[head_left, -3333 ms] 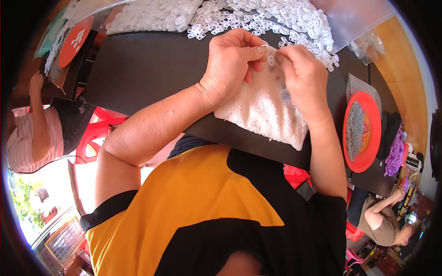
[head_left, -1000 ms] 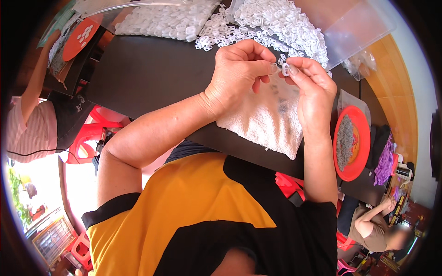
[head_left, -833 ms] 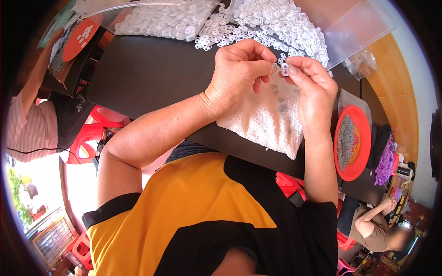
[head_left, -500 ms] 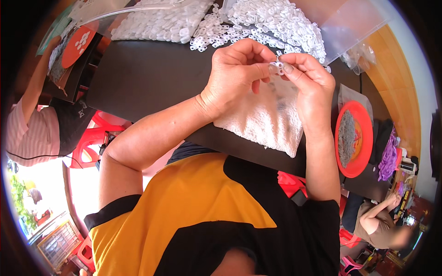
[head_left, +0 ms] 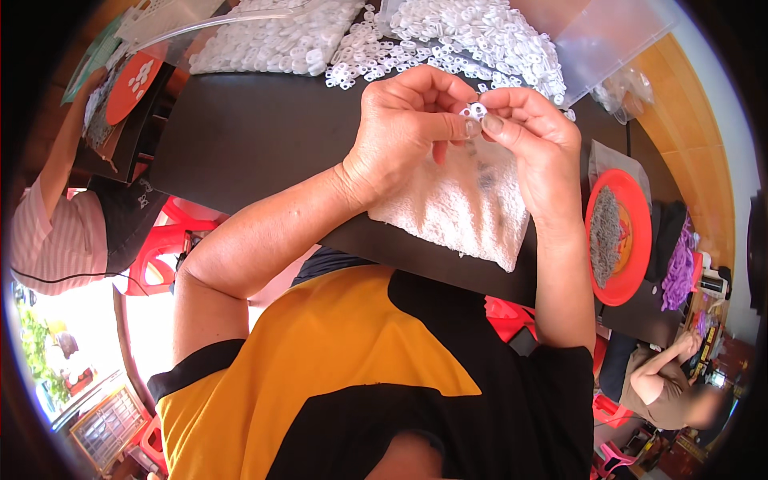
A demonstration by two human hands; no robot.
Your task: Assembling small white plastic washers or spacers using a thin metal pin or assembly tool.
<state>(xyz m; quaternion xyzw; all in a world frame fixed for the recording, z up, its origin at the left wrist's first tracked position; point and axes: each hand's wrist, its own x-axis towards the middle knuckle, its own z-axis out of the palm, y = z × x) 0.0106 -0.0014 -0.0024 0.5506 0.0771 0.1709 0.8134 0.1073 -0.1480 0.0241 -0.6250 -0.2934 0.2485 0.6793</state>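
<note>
Between my fingertips is a small white plastic piece with round holes (head_left: 475, 111). My left hand (head_left: 412, 120) pinches it from the left, thumb and forefinger closed on it. From the other side my right hand (head_left: 532, 136) grips the same piece between thumb and forefinger. Both hands are raised over a pale towel (head_left: 448, 216) spread on the dark table (head_left: 248, 136). Beyond my hands lies a heap of similar white plastic pieces (head_left: 488, 40), some scattered loose toward me.
A clear bag of white pieces (head_left: 272, 40) lies at the far left. On the right are a red plate of small grey parts (head_left: 640, 240), a clear plastic bin (head_left: 608, 48) and a purple bundle (head_left: 678, 268). Other people sit at left (head_left: 64, 232) and lower right (head_left: 660, 384).
My hands have shifted slightly left. The white piece has turned between my fingertips, so its holes show more plainly, and my right thumb sits a little lower.
</note>
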